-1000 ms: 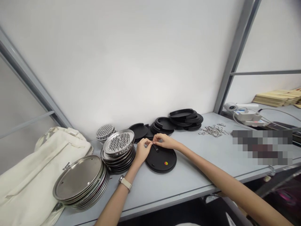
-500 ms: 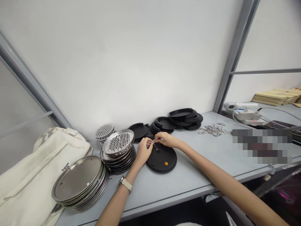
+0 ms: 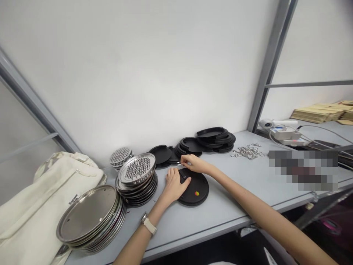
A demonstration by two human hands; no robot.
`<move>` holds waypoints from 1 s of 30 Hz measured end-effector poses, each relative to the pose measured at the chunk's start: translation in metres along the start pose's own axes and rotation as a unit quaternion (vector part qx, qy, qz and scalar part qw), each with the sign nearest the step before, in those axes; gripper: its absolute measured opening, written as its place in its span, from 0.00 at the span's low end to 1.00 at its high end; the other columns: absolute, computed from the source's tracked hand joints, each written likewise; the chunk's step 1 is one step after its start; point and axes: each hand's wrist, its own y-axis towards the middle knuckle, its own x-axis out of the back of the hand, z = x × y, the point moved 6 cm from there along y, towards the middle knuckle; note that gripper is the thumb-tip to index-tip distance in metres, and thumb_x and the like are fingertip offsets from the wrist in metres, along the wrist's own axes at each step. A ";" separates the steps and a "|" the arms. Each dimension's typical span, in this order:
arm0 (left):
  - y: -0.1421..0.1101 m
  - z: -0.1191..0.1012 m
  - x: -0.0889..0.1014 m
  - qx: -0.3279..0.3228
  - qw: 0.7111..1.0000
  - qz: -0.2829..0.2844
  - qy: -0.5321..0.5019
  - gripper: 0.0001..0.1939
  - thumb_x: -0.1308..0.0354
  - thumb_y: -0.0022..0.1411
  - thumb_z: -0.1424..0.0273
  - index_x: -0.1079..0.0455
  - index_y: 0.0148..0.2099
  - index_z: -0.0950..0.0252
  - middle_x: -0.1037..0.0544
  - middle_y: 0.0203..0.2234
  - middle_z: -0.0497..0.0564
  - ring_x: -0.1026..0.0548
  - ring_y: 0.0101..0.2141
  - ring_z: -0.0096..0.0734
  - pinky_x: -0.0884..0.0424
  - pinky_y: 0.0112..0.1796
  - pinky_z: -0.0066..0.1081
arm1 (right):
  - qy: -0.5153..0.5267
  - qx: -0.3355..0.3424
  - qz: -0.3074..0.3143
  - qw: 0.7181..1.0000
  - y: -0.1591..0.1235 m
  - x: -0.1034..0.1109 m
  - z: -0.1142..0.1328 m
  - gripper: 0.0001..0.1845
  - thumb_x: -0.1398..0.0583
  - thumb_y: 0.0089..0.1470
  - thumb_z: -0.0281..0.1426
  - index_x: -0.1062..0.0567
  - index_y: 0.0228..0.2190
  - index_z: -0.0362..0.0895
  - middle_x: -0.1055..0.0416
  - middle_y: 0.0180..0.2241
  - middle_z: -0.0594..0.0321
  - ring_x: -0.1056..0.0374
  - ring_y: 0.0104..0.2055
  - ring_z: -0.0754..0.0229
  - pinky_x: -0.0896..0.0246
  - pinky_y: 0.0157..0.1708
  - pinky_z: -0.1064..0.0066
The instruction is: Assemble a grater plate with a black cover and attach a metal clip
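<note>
A black round disc (image 3: 193, 195) with a small red, yellow and green spot and a short dark strap at its far edge lies flat on the table. My left hand (image 3: 175, 184) grips its left edge, thumb on top and fingers along the rim. At the far edge, my right hand (image 3: 191, 162) pinches a small silver metal clip (image 3: 179, 163); the fingers cover most of it. Similar small metal clips (image 3: 248, 151) lie in a loose pile farther right.
Left of the disc are stacks of metal grater plates (image 3: 138, 168) and round metal plates (image 3: 88, 209), beside a cream canvas bag (image 3: 35, 206). Behind my hands stand black round holders (image 3: 212, 138). White devices with cables (image 3: 286, 134) and wooden boards (image 3: 314, 113) are at right.
My left hand has let go of the clip and moved down onto the disc's left side. My right hand stays at the far edge, with the clip still pinched.
</note>
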 end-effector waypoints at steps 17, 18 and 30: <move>0.007 0.004 0.015 -0.129 0.980 0.146 -0.029 0.28 0.47 0.58 0.53 0.42 0.58 0.57 0.39 0.49 0.57 0.40 0.53 0.45 0.47 0.54 0.44 | 0.001 -0.045 0.021 0.999 -0.004 0.013 -0.016 0.05 0.46 0.53 0.26 0.29 0.28 0.42 0.28 0.25 0.62 0.34 0.27 0.62 0.42 0.27 0.74; 0.006 0.000 0.019 -0.125 0.986 0.108 -0.015 0.29 0.45 0.56 0.53 0.42 0.57 0.59 0.38 0.48 0.57 0.40 0.52 0.47 0.46 0.52 0.45 | 0.000 -0.046 0.022 0.999 -0.004 0.013 -0.016 0.05 0.46 0.52 0.26 0.29 0.28 0.42 0.28 0.25 0.62 0.34 0.27 0.62 0.42 0.27 0.74; 0.004 -0.016 0.020 -0.132 0.991 0.025 -0.022 0.08 0.50 0.59 0.67 0.43 0.28 0.62 0.36 0.26 0.47 0.36 0.29 0.31 0.40 0.31 0.30 | -0.002 -0.064 0.024 0.998 -0.004 0.017 -0.015 0.05 0.45 0.51 0.24 0.29 0.26 0.42 0.29 0.25 0.62 0.34 0.27 0.62 0.42 0.28 0.74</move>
